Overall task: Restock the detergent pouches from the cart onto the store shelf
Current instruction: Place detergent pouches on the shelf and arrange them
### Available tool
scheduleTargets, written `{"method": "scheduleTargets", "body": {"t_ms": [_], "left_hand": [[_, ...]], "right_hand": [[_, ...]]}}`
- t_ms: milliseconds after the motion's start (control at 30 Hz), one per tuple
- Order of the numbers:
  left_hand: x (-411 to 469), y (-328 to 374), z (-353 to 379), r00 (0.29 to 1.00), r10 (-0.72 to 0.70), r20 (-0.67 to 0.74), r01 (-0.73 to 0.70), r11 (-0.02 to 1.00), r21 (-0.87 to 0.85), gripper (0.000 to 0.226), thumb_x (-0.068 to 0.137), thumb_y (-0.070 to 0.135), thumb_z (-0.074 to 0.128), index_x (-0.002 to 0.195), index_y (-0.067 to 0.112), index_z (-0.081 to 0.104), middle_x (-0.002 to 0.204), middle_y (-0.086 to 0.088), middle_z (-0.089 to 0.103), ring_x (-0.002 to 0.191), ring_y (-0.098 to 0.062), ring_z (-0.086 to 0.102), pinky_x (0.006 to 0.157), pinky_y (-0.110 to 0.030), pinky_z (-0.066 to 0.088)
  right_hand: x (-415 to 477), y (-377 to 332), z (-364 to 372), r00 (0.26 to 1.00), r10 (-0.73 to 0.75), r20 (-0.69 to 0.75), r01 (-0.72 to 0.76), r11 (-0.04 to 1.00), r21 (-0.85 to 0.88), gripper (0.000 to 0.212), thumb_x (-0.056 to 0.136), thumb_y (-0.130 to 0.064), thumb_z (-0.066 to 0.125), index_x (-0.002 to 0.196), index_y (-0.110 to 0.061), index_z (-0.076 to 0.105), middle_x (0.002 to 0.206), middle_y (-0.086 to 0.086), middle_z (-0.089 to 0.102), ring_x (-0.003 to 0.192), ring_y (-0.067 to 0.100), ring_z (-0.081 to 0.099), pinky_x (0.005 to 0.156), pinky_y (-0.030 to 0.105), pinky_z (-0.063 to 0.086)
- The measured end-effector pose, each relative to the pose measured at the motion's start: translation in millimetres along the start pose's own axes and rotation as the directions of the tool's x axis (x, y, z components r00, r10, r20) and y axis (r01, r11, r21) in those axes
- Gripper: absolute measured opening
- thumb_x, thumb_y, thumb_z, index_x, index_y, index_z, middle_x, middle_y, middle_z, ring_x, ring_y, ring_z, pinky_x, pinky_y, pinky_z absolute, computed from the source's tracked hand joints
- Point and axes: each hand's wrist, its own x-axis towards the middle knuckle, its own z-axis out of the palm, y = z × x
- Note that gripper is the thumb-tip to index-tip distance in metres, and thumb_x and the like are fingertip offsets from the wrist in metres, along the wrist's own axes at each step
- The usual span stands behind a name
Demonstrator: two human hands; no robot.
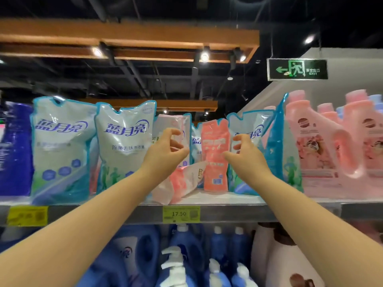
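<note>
Both my hands are raised in front of the top shelf (228, 212). My left hand (165, 152) has its fingers curled apart and holds nothing, just in front of a pink-and-white pouch (172, 123) standing behind it. My right hand (242, 152) is also open and empty, right of an upright pink pouch (215, 154). Another pink pouch (182, 183) lies tipped over on the shelf between my forearms. Blue-and-white detergent pouches (62, 150) stand to the left, with more (250, 129) behind my right hand. The cart is out of view.
Pink bottles (323, 146) fill the shelf's right end and a dark blue pack (14, 150) the left end. Yellow price tags (181, 213) sit on the shelf edge. Below are blue bottles (186, 255) and a cream bottle (284, 264).
</note>
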Motion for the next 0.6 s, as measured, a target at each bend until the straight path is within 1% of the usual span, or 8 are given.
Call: {"method": "scheduleTargets", "body": {"t_ms": [67, 133, 167, 233, 333, 433, 533, 600], "left_hand": [[5.8, -3.9, 4.7, 0.994, -0.065, 0.085, 0.056, 0.994, 0.095, 0.052, 0.085, 0.032, 0.062, 0.131, 0.026, 0.038, 0.110, 0.000, 0.058, 0.096, -0.016, 0.059, 0.076, -0.027, 0.050], [8.7, -7.8, 11.7, 0.972, -0.147, 0.180, 0.106, 0.969, 0.223, 0.067, 0.083, 0.042, 0.063, 0.138, 0.028, 0.030, 0.127, -0.005, 0.052, 0.105, -0.021, 0.058, 0.087, -0.033, 0.050], [9.2, -9.1, 14.9, 0.964, -0.165, 0.210, 0.098, 0.950, 0.298, 0.071, 0.082, 0.046, 0.063, 0.141, 0.027, 0.026, 0.135, -0.006, 0.047, 0.111, -0.023, 0.056, 0.092, -0.034, 0.048], [11.3, -10.0, 20.1, 0.963, -0.156, 0.221, 0.057, 0.915, 0.399, 0.075, 0.083, 0.050, 0.060, 0.144, 0.027, 0.023, 0.144, -0.004, 0.040, 0.120, -0.023, 0.051, 0.093, -0.033, 0.043], [20.9, -8.6, 24.5, 0.968, -0.166, 0.189, 0.065, 0.890, 0.451, 0.072, 0.086, 0.052, 0.055, 0.145, 0.027, 0.023, 0.143, -0.005, 0.042, 0.123, -0.023, 0.048, 0.092, -0.031, 0.041], [35.5, -9.6, 32.3, 0.933, -0.253, 0.255, 0.071, 0.826, 0.560, 0.070, 0.085, 0.057, 0.052, 0.142, 0.022, 0.031, 0.141, -0.005, 0.046, 0.119, -0.022, 0.052, 0.091, -0.031, 0.043], [47.9, -12.2, 38.9, 0.832, -0.382, 0.403, -0.005, 0.721, 0.693, 0.064, 0.085, 0.062, 0.046, 0.130, 0.016, 0.048, 0.129, -0.004, 0.056, 0.110, -0.021, 0.055, 0.087, -0.030, 0.045], [52.1, -14.2, 40.2, 0.757, -0.459, 0.465, -0.039, 0.678, 0.734, 0.063, 0.086, 0.063, 0.043, 0.127, 0.016, 0.053, 0.123, -0.004, 0.059, 0.108, -0.020, 0.056, 0.088, -0.030, 0.045]], "right_hand": [[13.0, 2.4, 7.7, 0.998, 0.021, 0.057, -0.022, 1.000, 0.017, 0.053, 0.090, -0.027, 0.056, 0.137, -0.018, 0.034, 0.122, 0.001, 0.054, 0.098, 0.018, 0.053, 0.076, 0.029, 0.041], [24.8, 6.4, 16.3, 0.991, 0.059, 0.118, -0.062, 0.998, 0.020, 0.058, 0.089, -0.026, 0.058, 0.139, -0.018, 0.030, 0.115, -0.001, 0.052, 0.095, 0.018, 0.052, 0.072, 0.027, 0.041], [31.3, 9.7, 21.2, 0.987, 0.086, 0.139, -0.090, 0.996, 0.021, 0.062, 0.087, -0.026, 0.061, 0.139, -0.017, 0.029, 0.116, 0.000, 0.050, 0.096, 0.020, 0.053, 0.072, 0.029, 0.043], [46.2, 15.5, 30.6, 0.974, 0.167, 0.151, -0.175, 0.984, 0.041, 0.071, 0.083, -0.027, 0.065, 0.140, -0.016, 0.025, 0.126, 0.007, 0.049, 0.106, 0.026, 0.056, 0.080, 0.035, 0.050], [71.0, 18.0, 41.8, 0.952, 0.283, 0.114, -0.290, 0.955, 0.055, 0.077, 0.083, -0.030, 0.064, 0.143, -0.013, 0.018, 0.136, 0.013, 0.042, 0.116, 0.033, 0.052, 0.094, 0.046, 0.048], [93.9, 17.4, 48.1, 0.946, 0.321, 0.035, -0.323, 0.935, 0.147, 0.073, 0.083, -0.024, 0.062, 0.141, -0.010, 0.021, 0.135, 0.013, 0.044, 0.114, 0.034, 0.053, 0.090, 0.044, 0.050], [107.1, 23.9, 53.6, 0.927, 0.375, -0.010, -0.366, 0.909, 0.199, 0.063, 0.086, -0.018, 0.058, 0.139, -0.010, 0.025, 0.130, 0.015, 0.050, 0.110, 0.033, 0.056, 0.080, 0.039, 0.050], [109.8, 31.3, 56.9, 0.932, 0.359, -0.038, -0.350, 0.925, 0.150, 0.053, 0.090, -0.018, 0.053, 0.137, -0.011, 0.031, 0.128, 0.014, 0.053, 0.110, 0.033, 0.057, 0.082, 0.039, 0.050]]}}
